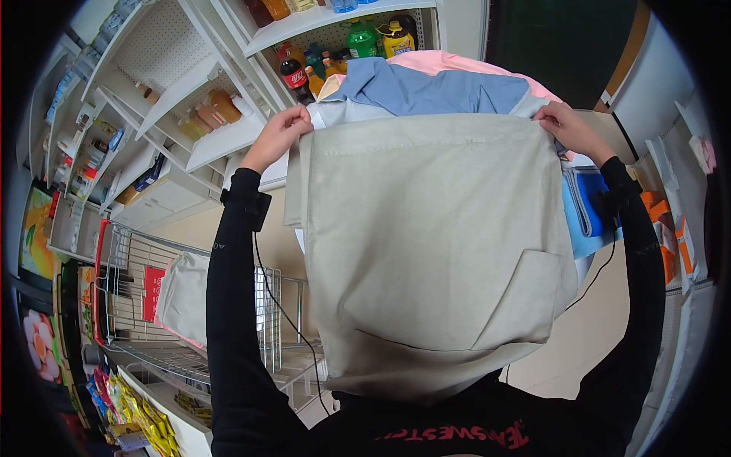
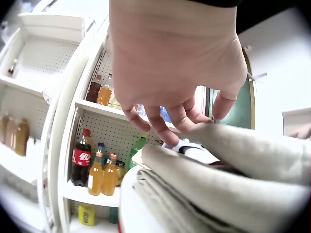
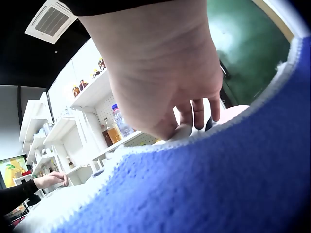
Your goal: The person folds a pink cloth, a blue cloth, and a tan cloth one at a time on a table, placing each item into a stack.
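Note:
I hold a beige garment point(image 1: 434, 244) with a pocket up in front of me by its top edge. My left hand point(image 1: 282, 131) pinches the top left corner, and my right hand point(image 1: 565, 123) pinches the top right corner. In the left wrist view my left hand point(image 2: 177, 109) curls its fingers over folds of the beige cloth point(image 2: 233, 184). In the right wrist view my right hand point(image 3: 187, 119) grips cloth behind a blue towel-like fabric point(image 3: 218, 189). Behind the garment lie a blue shirt point(image 1: 430, 90) and a pink cloth point(image 1: 449, 62).
White shelves point(image 1: 228, 137) with drink bottles point(image 1: 297, 76) stand behind. A wire basket rack point(image 1: 145, 297) holding another beige cloth point(image 1: 186, 297) is at the lower left. Blue fabric point(image 1: 582, 206) and orange boxes point(image 1: 662, 221) are at the right.

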Demonstrator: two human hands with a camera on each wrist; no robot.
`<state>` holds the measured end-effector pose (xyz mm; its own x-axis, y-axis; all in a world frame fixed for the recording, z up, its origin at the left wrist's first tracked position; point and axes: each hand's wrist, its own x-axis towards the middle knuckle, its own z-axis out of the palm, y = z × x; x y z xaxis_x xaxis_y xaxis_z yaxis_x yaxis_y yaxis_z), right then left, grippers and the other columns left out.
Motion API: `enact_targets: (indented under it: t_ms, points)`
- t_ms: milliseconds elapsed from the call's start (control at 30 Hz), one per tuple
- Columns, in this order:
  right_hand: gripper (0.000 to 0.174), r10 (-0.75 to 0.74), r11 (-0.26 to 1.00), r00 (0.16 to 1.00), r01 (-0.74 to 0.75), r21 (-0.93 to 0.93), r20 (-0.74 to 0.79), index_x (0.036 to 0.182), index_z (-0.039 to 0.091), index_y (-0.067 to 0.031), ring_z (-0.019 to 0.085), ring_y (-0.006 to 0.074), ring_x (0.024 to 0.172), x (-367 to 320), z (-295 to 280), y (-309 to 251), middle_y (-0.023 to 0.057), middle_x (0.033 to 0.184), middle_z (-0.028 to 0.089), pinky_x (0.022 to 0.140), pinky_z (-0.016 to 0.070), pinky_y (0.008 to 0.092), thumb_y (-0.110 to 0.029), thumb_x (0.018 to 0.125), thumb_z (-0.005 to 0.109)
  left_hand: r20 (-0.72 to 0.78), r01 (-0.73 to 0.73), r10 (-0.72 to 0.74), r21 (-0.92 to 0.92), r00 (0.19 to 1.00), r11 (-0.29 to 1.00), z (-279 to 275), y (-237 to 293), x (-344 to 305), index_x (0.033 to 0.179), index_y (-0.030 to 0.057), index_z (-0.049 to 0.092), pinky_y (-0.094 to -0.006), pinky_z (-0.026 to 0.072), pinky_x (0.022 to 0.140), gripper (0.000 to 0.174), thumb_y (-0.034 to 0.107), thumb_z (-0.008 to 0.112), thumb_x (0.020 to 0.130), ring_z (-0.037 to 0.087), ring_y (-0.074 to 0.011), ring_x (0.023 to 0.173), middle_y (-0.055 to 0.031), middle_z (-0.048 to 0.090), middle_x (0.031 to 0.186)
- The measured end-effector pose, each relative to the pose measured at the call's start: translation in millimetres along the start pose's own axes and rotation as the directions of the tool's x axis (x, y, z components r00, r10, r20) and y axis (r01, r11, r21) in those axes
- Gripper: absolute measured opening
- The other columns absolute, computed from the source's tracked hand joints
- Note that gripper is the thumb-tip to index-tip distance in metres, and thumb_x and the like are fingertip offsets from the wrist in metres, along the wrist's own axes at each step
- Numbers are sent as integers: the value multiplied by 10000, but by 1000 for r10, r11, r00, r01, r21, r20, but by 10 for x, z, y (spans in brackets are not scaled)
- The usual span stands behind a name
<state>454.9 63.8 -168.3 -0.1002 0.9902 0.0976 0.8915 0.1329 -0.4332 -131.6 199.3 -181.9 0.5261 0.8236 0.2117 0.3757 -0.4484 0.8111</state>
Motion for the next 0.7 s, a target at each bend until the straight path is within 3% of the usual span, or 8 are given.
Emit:
enact_targets:
  t_ms: [100, 133, 233, 267, 367, 500, 600, 700]
  points:
    - [186, 13, 1000, 1000, -13, -16, 16, 1014, 691, -32, 544, 248, 1084, -19, -56, -95, 113, 1070, 624, 929, 478, 361, -213, 986, 658, 17, 130, -147, 375, 989, 918, 84, 257, -130, 938, 80, 703, -284, 436, 703, 300, 376, 755, 945, 554, -111, 779, 4, 609, 774]
    - [218, 50, 998, 997, -49, -29, 52, 1016, 686, -35, 533, 254, 1108, -19, -106, -171, 116, 1082, 624, 943, 472, 365, -249, 984, 663, 16, 129, -145, 376, 989, 918, 101, 295, -155, 938, 80, 703, -284, 436, 703, 300, 376, 755, 945, 554, -111, 779, 4, 609, 774]
    - [273, 78, 995, 992, -72, -69, 97, 1024, 659, -57, 514, 237, 1091, -24, -148, -144, 97, 1096, 592, 935, 466, 354, -326, 983, 670, 94, -85, 44, 492, 995, 866, 143, 382, -166, 943, 55, 679, -288, 447, 689, 332, 379, 747, 955, 562, -113, 760, 2, 642, 809]
    - [298, 65, 994, 992, -54, -96, 111, 1028, 637, -75, 508, 214, 1049, -17, -149, -111, 74, 1098, 561, 914, 467, 339, -368, 984, 672, 95, -86, 44, 493, 995, 866, 115, 329, -148, 943, 55, 679, -288, 447, 689, 332, 379, 747, 955, 562, -113, 760, 2, 642, 809]
    - [323, 79, 994, 993, -72, -82, 85, 1015, 603, -98, 504, 183, 988, 8, -142, -85, 45, 1073, 535, 885, 467, 320, -409, 980, 683, -50, 121, -112, 253, 992, 960, -14, 169, -64, 994, 33, 698, -307, 479, 670, 377, 407, 742, 965, 585, -123, 747, -30, 677, 834]
    - [328, 172, 983, 984, -174, 60, 43, 977, 576, -106, 518, 158, 934, 52, -103, -152, 26, 990, 555, 868, 469, 304, -402, 963, 716, -66, 299, -292, 289, 954, 910, 98, 273, -117, 994, 27, 703, -301, 491, 683, 397, 423, 729, 980, 585, -112, 740, -19, 670, 832]
    - [336, 239, 958, 965, -252, 139, 107, 972, 570, -107, 534, 141, 905, 61, -89, -153, 12, 936, 573, 862, 471, 292, -391, 946, 747, -86, 274, -260, 335, 962, 902, 85, 191, -137, 1011, 31, 707, -293, 489, 675, 386, 415, 736, 977, 581, -102, 720, -10, 664, 815]
    - [337, 204, 954, 979, -195, 226, -13, 963, 561, -110, 559, 128, 883, 81, -19, -23, 8, 904, 599, 844, 474, 269, -354, 919, 789, -114, 266, -241, 347, 964, 899, 78, 250, -169, 1026, 34, 713, -283, 480, 658, 371, 399, 750, 970, 574, -93, 695, 2, 658, 789]
